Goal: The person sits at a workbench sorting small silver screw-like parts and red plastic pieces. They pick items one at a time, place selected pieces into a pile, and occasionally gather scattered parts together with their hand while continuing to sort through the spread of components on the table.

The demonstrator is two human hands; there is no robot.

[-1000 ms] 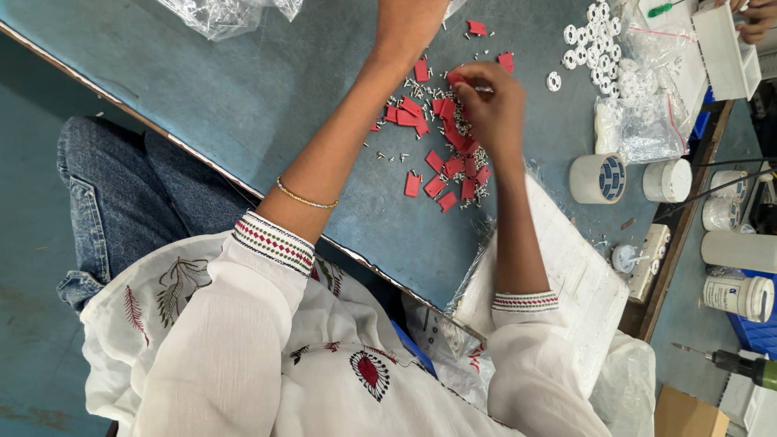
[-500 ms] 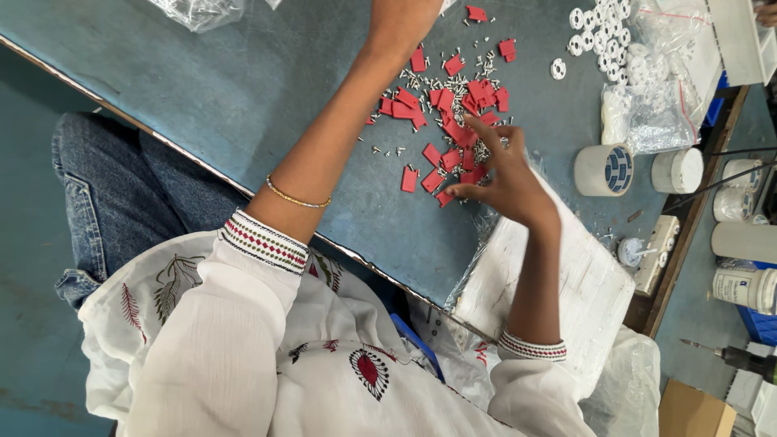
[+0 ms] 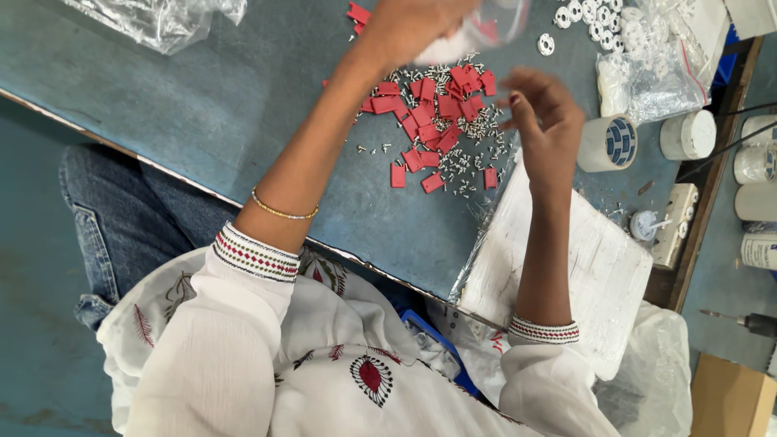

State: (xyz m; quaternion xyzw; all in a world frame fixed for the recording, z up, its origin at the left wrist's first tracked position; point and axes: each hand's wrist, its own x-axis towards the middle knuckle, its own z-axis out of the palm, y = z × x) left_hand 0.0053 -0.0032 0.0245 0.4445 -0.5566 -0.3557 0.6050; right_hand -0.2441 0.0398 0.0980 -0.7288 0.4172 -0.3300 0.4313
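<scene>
Here the left hand [image 3: 421,28] grips a blurred clear plastic bag [image 3: 486,32]; the right hand [image 3: 546,121] hovers, fingers loosely curled and empty, just beside the red plastic pieces [image 3: 433,121] and small screws [image 3: 477,133].

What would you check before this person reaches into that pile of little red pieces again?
1. Red pieces within reach on the blue table: ok.
2. Small silver screws mixed in beside them: ok.
3. Right hand free, fingers spread above the pile: ok.
4. Left hand grip on something pale and clear: cannot tell, blurred.
5. White rings at the table's far end, apart from the pile: ok.
6. White tape roll clear of the right hand: ok.
</scene>
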